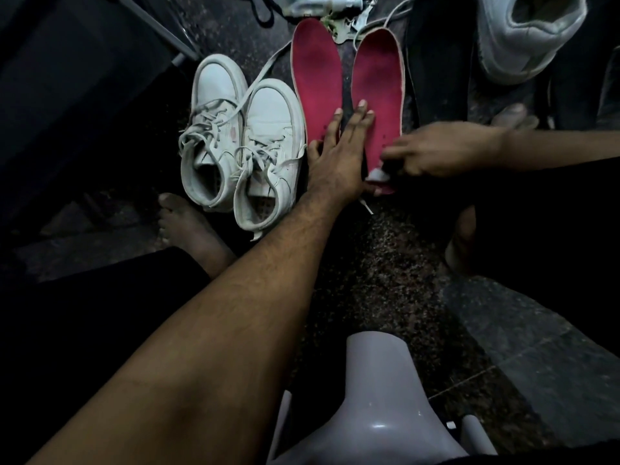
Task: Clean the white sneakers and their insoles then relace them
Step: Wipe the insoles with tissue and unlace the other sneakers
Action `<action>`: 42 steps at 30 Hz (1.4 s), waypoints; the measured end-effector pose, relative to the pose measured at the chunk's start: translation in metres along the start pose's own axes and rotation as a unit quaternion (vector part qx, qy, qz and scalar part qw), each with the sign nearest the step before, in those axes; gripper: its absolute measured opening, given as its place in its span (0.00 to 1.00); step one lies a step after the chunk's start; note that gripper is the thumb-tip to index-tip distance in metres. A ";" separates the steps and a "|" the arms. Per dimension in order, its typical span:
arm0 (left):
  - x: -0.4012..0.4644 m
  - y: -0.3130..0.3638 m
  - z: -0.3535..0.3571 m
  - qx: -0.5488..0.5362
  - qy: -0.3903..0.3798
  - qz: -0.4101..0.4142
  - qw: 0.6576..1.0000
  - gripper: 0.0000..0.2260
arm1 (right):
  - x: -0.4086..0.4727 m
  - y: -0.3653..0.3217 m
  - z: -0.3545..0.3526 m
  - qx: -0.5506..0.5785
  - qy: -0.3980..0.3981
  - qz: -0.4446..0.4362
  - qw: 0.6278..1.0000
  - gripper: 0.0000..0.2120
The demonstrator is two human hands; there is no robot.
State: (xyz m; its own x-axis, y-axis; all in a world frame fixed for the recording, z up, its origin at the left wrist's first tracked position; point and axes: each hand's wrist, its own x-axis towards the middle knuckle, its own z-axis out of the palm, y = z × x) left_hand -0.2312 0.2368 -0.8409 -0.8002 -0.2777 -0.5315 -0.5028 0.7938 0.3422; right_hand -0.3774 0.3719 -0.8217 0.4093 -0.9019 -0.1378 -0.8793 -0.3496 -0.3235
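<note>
Sitting over a dark speckled floor, grey plastic seat edge at bottom of view. Pair of white sneakers side by side at left, toes pointing away, laces still threaded but loose; parked there, probably waiting their turn. Two pink insoles flat on floor just right of sneakers, nearly touching each other, laid face up likely so surfaces can be wiped. Left hand spread flat, fingers straight, pressing across both insoles near heel ends; likely pinning them against sliding. Right hand curled, pinching a small white wad, cloth or wipe, cannot tell which, against lower end of right insole. Blurred, so presumably mid-scrub. Insole cleaning underway by the look; relacing not yet begun. Unsorted clutter and cords at far edge, too dim to name.
</note>
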 end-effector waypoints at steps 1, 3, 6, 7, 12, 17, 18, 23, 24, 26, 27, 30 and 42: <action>0.000 0.001 -0.001 -0.001 -0.004 -0.001 1.000 0.57 | -0.003 0.007 -0.003 -0.002 0.041 0.048 0.998 0.10; 0.002 0.001 -0.006 0.003 -0.018 -0.003 1.000 0.58 | -0.001 0.010 -0.004 0.022 0.038 0.141 0.989 0.15; 0.002 0.002 -0.006 -0.004 -0.026 -0.006 1.000 0.57 | 0.005 -0.017 0.002 0.038 -0.035 0.049 0.997 0.22; 0.002 0.003 -0.005 -0.005 -0.027 -0.005 1.000 0.57 | 0.004 -0.017 0.006 0.048 -0.028 0.024 0.998 0.20; 0.004 0.000 -0.005 -0.002 -0.024 -0.007 1.000 0.58 | -0.009 -0.002 -0.003 0.059 0.017 0.150 0.987 0.20; 0.004 0.000 -0.001 -0.015 -0.013 0.002 1.000 0.55 | -0.005 -0.011 0.013 -0.009 -0.080 0.052 0.995 0.16; 0.004 -0.001 -0.001 -0.020 -0.012 0.000 1.000 0.55 | -0.003 -0.005 0.009 0.011 -0.065 0.085 0.994 0.16; 0.003 -0.003 -0.003 -0.034 -0.011 0.000 0.999 0.56 | 0.011 -0.001 -0.015 -0.005 0.008 0.108 0.994 0.18; 0.003 -0.003 -0.002 -0.037 -0.009 0.000 0.999 0.55 | 0.016 -0.009 -0.004 -0.027 -0.035 0.025 0.999 0.16; 0.003 -0.003 -0.001 -0.038 -0.007 0.002 0.999 0.52 | 0.015 -0.016 0.009 -0.073 -0.022 -0.056 0.996 0.17; 0.004 -0.004 -0.001 -0.041 -0.008 0.004 0.999 0.53 | 0.008 -0.010 0.008 -0.058 -0.023 -0.013 0.998 0.17; 0.004 -0.007 -0.003 -0.039 -0.010 0.011 0.999 0.58 | 0.002 0.010 0.000 -0.004 0.053 0.151 0.987 0.19; 0.003 -0.007 -0.003 -0.050 -0.013 0.012 0.999 0.58 | 0.003 0.011 0.007 0.016 0.054 0.198 0.979 0.09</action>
State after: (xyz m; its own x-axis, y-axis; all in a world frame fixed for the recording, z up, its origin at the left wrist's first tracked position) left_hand -0.2308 0.2289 -0.8426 -0.8038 -0.2440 -0.5426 -0.5150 0.7419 0.4294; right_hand -0.3845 0.3672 -0.8323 0.0080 -0.9871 -0.1600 -0.9548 0.0400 -0.2944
